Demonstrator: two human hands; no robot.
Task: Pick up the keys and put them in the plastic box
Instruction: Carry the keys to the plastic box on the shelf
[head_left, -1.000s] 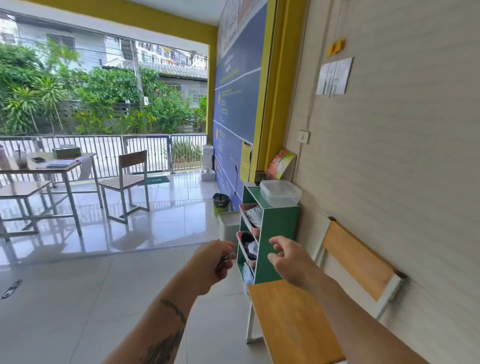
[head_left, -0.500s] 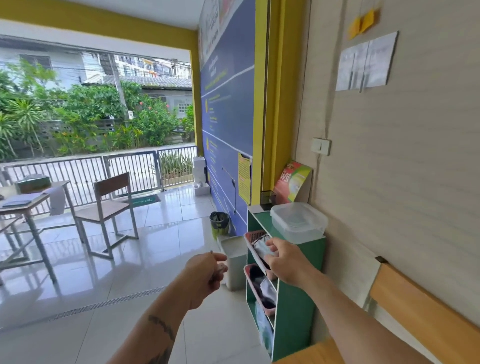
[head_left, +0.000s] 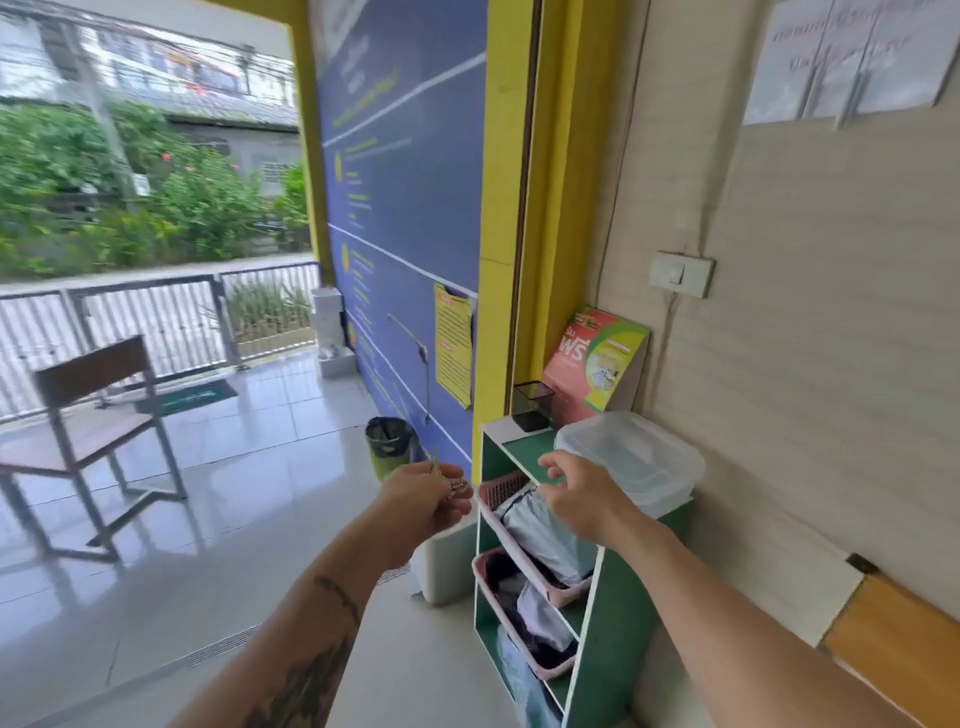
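Note:
My left hand is closed around a small bunch of metal keys, which stick out between its fingers. It hovers just left of the green shelf unit. A clear plastic box with its lid on sits on top of that shelf, against the wall. My right hand is empty with fingers loosely spread, reaching over the shelf's front edge, a short way left of the box and apart from it.
Pink baskets of cloth fill the shelf's compartments. A small dark cup and a leaflet stand stand behind the box. A white bin and green bin stand on the floor. A wooden bench is at right, a chair at left.
I have walked closer to the shelf, which now looks larger. Both hands have risen toward the shelf top, the right hand nearing the box, the left still holding the keys.

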